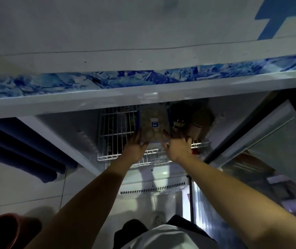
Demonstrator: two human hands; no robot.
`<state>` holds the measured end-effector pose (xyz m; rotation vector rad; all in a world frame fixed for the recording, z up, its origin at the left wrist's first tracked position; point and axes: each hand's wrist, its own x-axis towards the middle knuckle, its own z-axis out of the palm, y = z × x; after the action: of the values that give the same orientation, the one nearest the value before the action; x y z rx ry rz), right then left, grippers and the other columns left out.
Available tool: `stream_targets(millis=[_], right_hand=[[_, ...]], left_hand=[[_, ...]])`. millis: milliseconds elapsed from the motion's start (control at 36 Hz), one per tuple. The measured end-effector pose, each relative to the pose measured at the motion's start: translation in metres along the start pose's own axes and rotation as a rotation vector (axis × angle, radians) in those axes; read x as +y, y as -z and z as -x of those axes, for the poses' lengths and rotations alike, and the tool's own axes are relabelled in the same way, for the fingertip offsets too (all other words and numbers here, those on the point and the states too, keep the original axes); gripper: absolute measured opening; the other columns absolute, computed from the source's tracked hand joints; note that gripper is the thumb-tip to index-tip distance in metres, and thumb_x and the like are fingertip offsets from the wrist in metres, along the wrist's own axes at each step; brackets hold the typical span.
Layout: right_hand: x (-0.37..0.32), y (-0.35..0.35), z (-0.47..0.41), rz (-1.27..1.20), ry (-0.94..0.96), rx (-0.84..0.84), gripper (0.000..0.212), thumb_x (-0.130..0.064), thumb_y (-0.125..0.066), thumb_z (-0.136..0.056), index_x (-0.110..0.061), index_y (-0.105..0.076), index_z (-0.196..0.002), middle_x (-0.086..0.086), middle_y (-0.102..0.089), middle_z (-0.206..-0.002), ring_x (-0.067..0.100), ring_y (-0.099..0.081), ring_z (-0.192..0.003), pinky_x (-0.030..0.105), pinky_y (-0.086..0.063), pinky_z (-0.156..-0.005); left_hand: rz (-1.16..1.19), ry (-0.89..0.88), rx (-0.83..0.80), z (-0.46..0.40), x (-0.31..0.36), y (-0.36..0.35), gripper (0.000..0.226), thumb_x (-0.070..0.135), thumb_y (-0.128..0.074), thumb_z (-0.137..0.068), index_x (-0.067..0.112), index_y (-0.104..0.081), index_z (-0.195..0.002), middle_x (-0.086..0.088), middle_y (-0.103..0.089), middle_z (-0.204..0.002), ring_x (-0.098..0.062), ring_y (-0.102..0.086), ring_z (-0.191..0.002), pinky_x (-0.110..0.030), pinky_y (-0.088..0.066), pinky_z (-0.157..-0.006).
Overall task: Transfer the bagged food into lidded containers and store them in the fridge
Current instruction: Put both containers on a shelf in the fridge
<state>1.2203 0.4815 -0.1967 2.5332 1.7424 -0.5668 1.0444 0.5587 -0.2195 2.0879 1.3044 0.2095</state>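
Both arms reaching into the open fridge [161,97]. Left hand [136,146] and right hand [176,147] pressed against the near edge of a lidded container [153,123] on the white wire shelf [116,126]. Dark jars [195,119] just right of the right hand.

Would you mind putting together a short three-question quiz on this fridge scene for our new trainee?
1. True or false: the lidded container sits on the white wire shelf inside the fridge.
2. Which hands touch the container? A) only the left hand; B) only the right hand; C) both, one at each near corner.
3. Fill in: the glass fridge door stands ____ at the person's right.

Key: 1 true; 2 C; 3 open.
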Motion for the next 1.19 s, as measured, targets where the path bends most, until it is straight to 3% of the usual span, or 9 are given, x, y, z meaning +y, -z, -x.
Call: stream_targets(millis=[56, 167, 278, 417, 556, 750, 861, 1083, 1194], right_hand=[[0.002, 0.002, 0.003, 0.027, -0.002, -0.009, 0.053, -0.045, -0.035, -0.103, -0.044, -0.026, -0.154, -0.001, -0.037, -0.158, 0.029, -0.027, -0.145, 0.054, -0.019, -0.111], [0.005, 0.007, 0.007, 0.022, -0.007, -0.010, 0.052, -0.041, -0.035, -0.104, -0.042, -0.026, -0.155, -0.003, -0.026, -0.163, 0.027, -0.018, -0.149, 0.055, -0.017, -0.116], [0.007, 0.010, 0.012, 0.044, -0.015, -0.064, 0.053, -0.050, -0.040, -0.100, -0.032, -0.038, -0.150, 0.003, -0.037, -0.157, 0.029, -0.026, -0.145, 0.058, -0.015, -0.116], [0.008, 0.009, 0.020, 0.026, -0.016, -0.069, 0.062, -0.062, -0.042, -0.094, -0.027, -0.042, -0.145, 0.007, -0.042, -0.152, 0.032, -0.027, -0.144, 0.058, -0.013, -0.117], [-0.001, 0.006, 0.050, -0.048, 0.066, -0.009, 0.075, -0.067, -0.041, -0.092, -0.033, -0.022, -0.156, 0.002, -0.022, -0.164, 0.028, -0.009, -0.151, 0.058, -0.011, -0.118], [-0.048, -0.013, 0.121, 0.027, 0.306, 0.031, 0.079, -0.073, -0.034, -0.092, -0.043, -0.003, -0.158, -0.005, 0.009, -0.168, 0.024, 0.012, -0.154, 0.060, 0.002, -0.119], [-0.096, -0.034, 0.165, -0.016, 0.441, -0.027, 0.077, -0.076, -0.030, -0.092, -0.047, -0.002, -0.157, -0.009, 0.014, -0.167, 0.021, 0.017, -0.153, 0.053, 0.015, -0.118], [-0.244, -0.068, 0.277, -0.025, 0.737, -0.178, 0.076, -0.079, -0.027, -0.087, -0.049, -0.007, -0.154, -0.008, 0.000, -0.168, 0.018, 0.005, -0.154, 0.054, -0.001, -0.120], [-0.321, -0.088, 0.344, -0.028, 0.948, -0.226, 0.073, -0.072, -0.038, -0.091, -0.049, -0.012, -0.155, -0.007, -0.002, -0.168, 0.017, 0.004, -0.153, 0.051, -0.003, -0.119]], left_hand=[[-0.122, -0.029, -0.003, 0.000, -0.001, -0.002, 0.068, 0.032, -0.048, -0.105, 0.013, -0.011, -0.160, -0.010, -0.017, -0.167, -0.031, -0.020, -0.152, -0.038, -0.020, -0.120], [-0.174, -0.001, -0.024, 0.001, 0.001, -0.008, 0.066, 0.037, -0.039, -0.107, 0.016, -0.006, -0.160, -0.007, -0.016, -0.168, -0.030, -0.017, -0.153, -0.041, -0.014, -0.122], [-0.194, -0.021, -0.070, 0.000, 0.002, -0.011, 0.066, 0.037, -0.034, -0.108, 0.016, -0.001, -0.161, -0.006, -0.011, -0.169, -0.026, -0.014, -0.154, -0.039, -0.007, -0.124], [-0.221, 0.054, -0.121, 0.005, 0.002, -0.007, 0.080, 0.060, -0.040, -0.099, 0.028, -0.001, -0.161, -0.001, -0.004, -0.170, -0.031, -0.003, -0.155, -0.053, -0.011, -0.123], [-0.220, -0.008, -0.036, 0.054, 0.008, 0.007, 0.092, 0.069, -0.052, -0.089, 0.036, -0.005, -0.160, -0.003, -0.006, -0.169, -0.037, -0.005, -0.153, -0.054, -0.010, -0.123], [-0.317, -0.003, 0.120, 0.177, -0.020, 0.035, 0.083, 0.069, -0.044, -0.093, 0.040, -0.002, -0.158, -0.004, 0.002, -0.169, -0.032, 0.005, -0.155, -0.052, 0.003, -0.122], [-0.338, 0.205, 0.179, 0.257, -0.056, 0.049, 0.084, 0.075, -0.033, -0.092, 0.042, 0.006, -0.158, -0.001, 0.013, -0.168, -0.028, 0.017, -0.154, -0.048, 0.012, -0.121], [-0.106, 0.713, 0.460, 0.465, -0.124, 0.071, 0.082, 0.078, -0.034, -0.089, 0.046, -0.002, -0.158, 0.002, 0.009, -0.169, -0.025, 0.015, -0.154, -0.049, 0.005, -0.124], [-0.003, 0.953, 0.626, 0.578, -0.154, 0.074, 0.082, 0.076, -0.041, -0.089, 0.045, -0.007, -0.158, 0.002, 0.009, -0.169, -0.025, 0.016, -0.154, -0.048, 0.005, -0.123]])
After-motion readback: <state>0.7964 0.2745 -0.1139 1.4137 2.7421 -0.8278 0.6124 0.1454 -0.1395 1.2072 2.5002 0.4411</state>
